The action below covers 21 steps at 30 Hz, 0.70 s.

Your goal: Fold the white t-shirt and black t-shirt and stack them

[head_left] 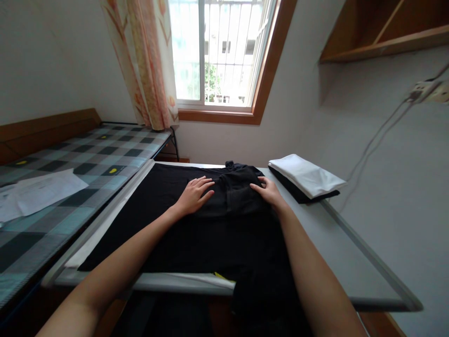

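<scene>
A black garment (224,220) lies spread on the grey table (336,248), its near end hanging over the front edge. The left hand (192,194) and right hand (268,191) rest flat and open on it, gripping nothing, either side of a bunched far end; folding looks barely begun. Beyond the right hand sit folded white and black clothes (305,177), seemingly done. No writing is legible.

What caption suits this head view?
Both hands, left hand and right hand, press flat on a black garment on a table.
</scene>
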{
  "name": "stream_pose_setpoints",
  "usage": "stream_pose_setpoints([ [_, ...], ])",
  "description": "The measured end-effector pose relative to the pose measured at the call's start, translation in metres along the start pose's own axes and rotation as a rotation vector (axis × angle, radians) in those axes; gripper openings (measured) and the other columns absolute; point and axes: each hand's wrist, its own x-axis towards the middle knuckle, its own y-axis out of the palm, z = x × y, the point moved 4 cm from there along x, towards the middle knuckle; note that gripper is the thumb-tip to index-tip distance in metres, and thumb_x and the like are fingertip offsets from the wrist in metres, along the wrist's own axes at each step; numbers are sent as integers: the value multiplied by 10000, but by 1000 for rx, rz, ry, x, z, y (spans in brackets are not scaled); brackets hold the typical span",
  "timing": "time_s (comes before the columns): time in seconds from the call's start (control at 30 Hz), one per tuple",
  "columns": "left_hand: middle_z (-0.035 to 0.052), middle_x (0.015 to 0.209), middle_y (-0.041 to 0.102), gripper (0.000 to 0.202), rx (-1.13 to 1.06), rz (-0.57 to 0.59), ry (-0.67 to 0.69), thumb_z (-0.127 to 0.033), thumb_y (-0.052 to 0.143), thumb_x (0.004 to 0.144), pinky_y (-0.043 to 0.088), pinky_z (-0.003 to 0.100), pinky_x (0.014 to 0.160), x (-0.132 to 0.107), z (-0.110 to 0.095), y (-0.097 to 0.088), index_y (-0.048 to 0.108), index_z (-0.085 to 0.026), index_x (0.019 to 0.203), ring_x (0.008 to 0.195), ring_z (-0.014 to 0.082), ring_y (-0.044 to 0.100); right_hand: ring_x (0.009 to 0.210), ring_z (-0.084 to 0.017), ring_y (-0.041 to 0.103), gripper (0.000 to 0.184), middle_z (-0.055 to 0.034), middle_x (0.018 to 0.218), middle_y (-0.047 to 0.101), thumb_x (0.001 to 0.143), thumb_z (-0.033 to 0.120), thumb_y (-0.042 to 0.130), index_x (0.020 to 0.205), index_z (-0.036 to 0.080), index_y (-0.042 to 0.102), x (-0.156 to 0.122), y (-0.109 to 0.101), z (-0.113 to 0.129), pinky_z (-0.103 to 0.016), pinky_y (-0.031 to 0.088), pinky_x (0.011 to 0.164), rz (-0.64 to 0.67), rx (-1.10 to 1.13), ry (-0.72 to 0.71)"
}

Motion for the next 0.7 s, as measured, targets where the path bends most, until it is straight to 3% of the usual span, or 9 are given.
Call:
stream_pose_setpoints([
  [0.17, 38, 1376, 568, 423, -12, 72, 20, -477, 373, 975, 246, 483, 1155, -2, 0, 8, 629, -265, 1237, 1380, 235, 383, 969, -260, 682, 518, -174, 1074, 707, 712, 345, 777, 1145, 89, 654, 12, -29, -24, -357, 548, 832, -71, -223, 99],
  [0.33, 37, 1360, 583, 412, 7, 169, 64, -501, 406, 957, 132, 534, 1174, -6, 2, 20, 650, -276, 1201, 1377, 243, 390, 896, -250, 692, 515, -161, 1003, 721, 696, 341, 782, 1132, 88, 675, 13, -34, -31, -340, 557, 777, -24, -319, 132],
  [0.4, 38, 1341, 597, 401, -9, 156, 66, -493, 419, 952, 146, 536, 1170, -5, 3, 19, 667, -264, 1169, 1369, 250, 397, 855, -231, 694, 533, -140, 957, 726, 716, 304, 760, 1190, 89, 643, 9, -33, -25, -325, 555, 754, -13, -292, 141],
  [0.5, 56, 1247, 647, 405, -93, 32, 10, -485, 413, 951, 288, 485, 1120, -2, 6, 10, 702, -234, 1084, 1279, 251, 481, 772, -195, 687, 552, -98, 889, 726, 768, 261, 695, 1285, 110, 574, 1, -32, -4, -284, 547, 673, 18, -157, 139],
  [0.6, 84, 1047, 691, 492, -323, -84, -113, -535, 369, 947, 457, 411, 955, 4, 11, -2, 719, -192, 996, 1014, 227, 616, 683, -172, 664, 511, -60, 800, 716, 785, 220, 653, 1284, 150, 572, 0, -30, 32, -257, 524, 606, 41, -92, 92],
  [0.7, 95, 909, 696, 638, -708, -8, -264, -643, 317, 917, 511, 323, 671, 8, 18, -1, 708, -144, 985, 700, 172, 635, 633, -156, 634, 443, -34, 717, 690, 770, 213, 671, 1207, 158, 627, 4, -19, 80, -258, 519, 616, 99, -174, -32],
])
